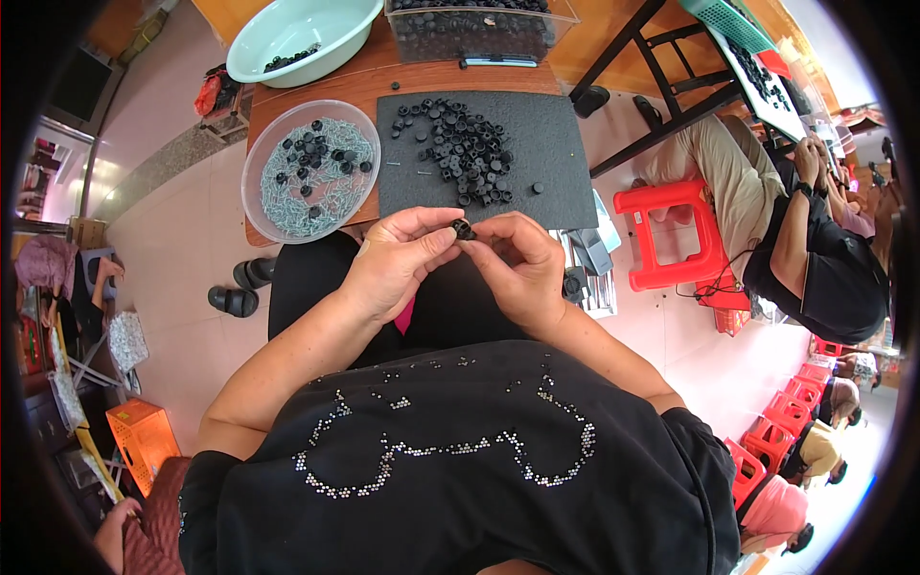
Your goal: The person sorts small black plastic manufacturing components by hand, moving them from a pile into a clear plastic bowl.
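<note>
A small round black plastic part (pixel 463 229) is pinched between the fingertips of both hands, just in front of the table edge. My left hand (pixel 398 259) grips it from the left with thumb and fingers closed. From the other side my right hand (pixel 522 268) closes on it too; the fingers cover much of it. Beyond them, a dark grey mat (pixel 402 201) carries a pile of black plastic caps (pixel 470 144) and a couple of loose screws (pixel 426 173). To the left, a round clear tub (pixel 251 192) holds many silver screws (pixel 326 201) with several black caps on top.
A pale green basin (pixel 335 48) and a clear box (pixel 479 43) of black parts stand at the back of the wooden table (pixel 422 77). On the right are a red stool (pixel 661 240) and a seated person (pixel 815 249). Black sandals (pixel 233 301) lie on the floor.
</note>
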